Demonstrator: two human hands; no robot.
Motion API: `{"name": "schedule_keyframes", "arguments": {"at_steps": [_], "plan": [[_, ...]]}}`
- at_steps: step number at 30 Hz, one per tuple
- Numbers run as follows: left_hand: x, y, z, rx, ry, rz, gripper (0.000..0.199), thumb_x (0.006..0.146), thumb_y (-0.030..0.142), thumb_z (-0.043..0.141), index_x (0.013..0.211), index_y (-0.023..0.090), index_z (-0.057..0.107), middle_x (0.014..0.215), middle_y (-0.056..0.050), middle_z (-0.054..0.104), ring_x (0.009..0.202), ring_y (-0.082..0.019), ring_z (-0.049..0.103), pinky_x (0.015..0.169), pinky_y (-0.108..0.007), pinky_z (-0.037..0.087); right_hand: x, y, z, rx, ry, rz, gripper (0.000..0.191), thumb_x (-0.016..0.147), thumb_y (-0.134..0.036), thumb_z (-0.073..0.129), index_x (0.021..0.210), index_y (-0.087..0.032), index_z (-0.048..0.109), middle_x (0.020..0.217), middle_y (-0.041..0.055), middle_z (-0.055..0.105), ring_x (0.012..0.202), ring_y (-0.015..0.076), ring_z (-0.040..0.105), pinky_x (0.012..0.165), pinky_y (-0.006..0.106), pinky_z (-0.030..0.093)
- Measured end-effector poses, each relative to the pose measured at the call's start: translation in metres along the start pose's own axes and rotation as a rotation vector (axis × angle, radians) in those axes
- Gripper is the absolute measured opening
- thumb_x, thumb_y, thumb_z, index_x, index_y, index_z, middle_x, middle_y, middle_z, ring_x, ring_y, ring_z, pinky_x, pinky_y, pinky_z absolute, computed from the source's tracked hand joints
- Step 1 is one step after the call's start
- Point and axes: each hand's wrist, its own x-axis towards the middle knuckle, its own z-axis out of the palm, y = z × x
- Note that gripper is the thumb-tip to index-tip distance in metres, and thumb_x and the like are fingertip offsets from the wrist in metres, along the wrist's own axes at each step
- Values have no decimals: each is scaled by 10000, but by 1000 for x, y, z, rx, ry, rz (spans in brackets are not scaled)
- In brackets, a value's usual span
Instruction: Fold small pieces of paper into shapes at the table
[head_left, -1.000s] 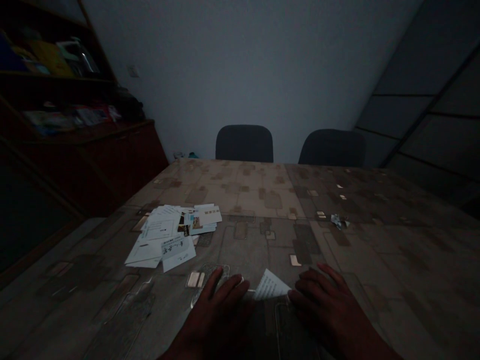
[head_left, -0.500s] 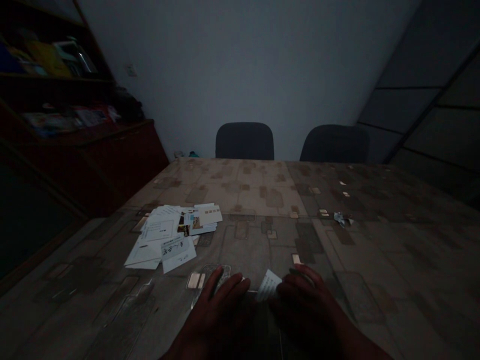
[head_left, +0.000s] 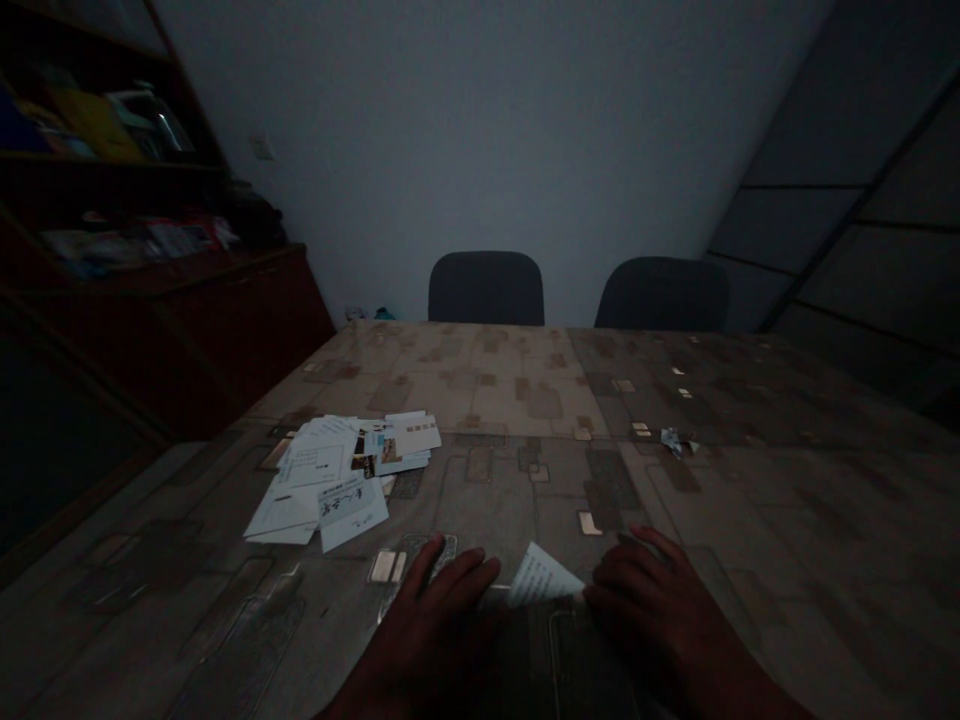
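Note:
Between my hands, near the front of the table, is a small folded piece of printed paper (head_left: 541, 578), showing as a pale triangle with its point away from me. My left hand (head_left: 444, 610) lies palm down at its left, fingers stretched out and the index finger apart from the others; its fingertips are close to the paper's left edge, and I cannot tell if they touch. At the paper's right corner, my right hand (head_left: 651, 600) has its fingers bent and close together, fingertips on that corner. Deep shadow hides the paper's near part and the undersides of both hands.
A loose pile of printed cards and papers (head_left: 330, 475) lies on the left of the patterned tablecloth (head_left: 465, 510). A crumpled scrap (head_left: 677, 441) sits to the right. Two dark chairs (head_left: 486, 288) stand beyond the far edge, and a red cabinet (head_left: 247, 320) is at left.
My right hand has slid to the right along the folded paper, uncovering more of its printed face. My left hand has stayed nearly still. The view has shifted slightly.

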Motion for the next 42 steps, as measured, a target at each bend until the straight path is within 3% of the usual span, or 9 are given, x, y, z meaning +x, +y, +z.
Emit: {"name": "schedule_keyframes", "arguments": {"at_steps": [2, 4, 6, 11, 19, 27, 31, 36, 42], "plan": [[7, -1, 0, -38, -50, 3, 221, 929, 247, 564, 1145, 229, 609, 1136, -46, 691, 1067, -192, 612, 1056, -451, 373, 7, 1, 1, 61, -19, 15, 192, 966, -182, 480, 902, -235, 653, 794, 6, 681, 774, 178, 596, 911, 409, 377], [18, 1, 0, -104, -92, 8, 141, 926, 219, 565, 1054, 233, 622, 1119, -21, 688, 1063, -184, 607, 1092, -478, 317, 15, 1, 4, 127, -40, 15, 109, 930, -187, 546, 948, -225, 647, 857, 27, 695, 812, 185, 602, 840, 374, 420], [31, 3, 1, -140, -138, -6, 51, 888, 225, 619, 939, 228, 616, 1061, 9, 684, 1035, -178, 602, 1129, -480, 247, 22, 1, 9, 152, -56, -1, 111, 902, -170, 573, 970, -220, 643, 914, 35, 703, 853, 191, 605, 856, 383, 424], [55, 8, 1, -62, -223, -6, 109, 842, 256, 676, 848, 206, 579, 865, 15, 618, 880, -183, 588, 1112, -490, 261, 27, 1, 19, 131, -74, -24, 147, 861, -178, 621, 996, -230, 649, 916, 30, 703, 871, 203, 605, 949, 450, 387], [55, 8, 8, 21, -160, 77, 198, 862, 150, 615, 686, 200, 538, 670, 50, 529, 699, -144, 512, 1129, -481, 225, 26, -2, 24, 65, -84, 17, 130, 832, -210, 674, 958, -235, 653, 879, 17, 683, 856, 198, 594, 957, 439, 382], [57, 6, 13, 32, -67, 106, 258, 886, 87, 541, 648, 186, 541, 616, 44, 510, 648, -138, 471, 1099, -490, 262, 30, 6, 35, -51, 44, -127, 64, 831, -149, 639, 837, -212, 627, 782, -10, 681, 752, 163, 595, 954, 391, 375], [58, 5, 13, 66, -91, 107, 211, 889, 122, 557, 688, 189, 570, 641, 33, 532, 678, -150, 483, 1073, -514, 280, 32, 7, 38, -82, 72, -156, 94, 834, -122, 613, 807, -210, 623, 730, -10, 662, 713, 163, 575, 925, 378, 395], [65, 5, 14, 104, -150, 135, 199, 867, 159, 622, 675, 195, 585, 628, 18, 533, 692, -171, 498, 1031, -527, 301, 30, 8, 37, -67, 18, -110, 40, 831, -192, 674, 837, -212, 640, 770, 1, 675, 765, 178, 588, 921, 381, 387], [69, 2, 20, 132, -116, 135, 185, 847, 119, 631, 677, 186, 600, 610, 9, 559, 680, -175, 510, 1020, -495, 318, 29, 6, 33, -18, -92, -41, 131, 839, -306, 680, 930, -215, 654, 839, 21, 682, 828, 206, 591, 896, 399, 396]]}}
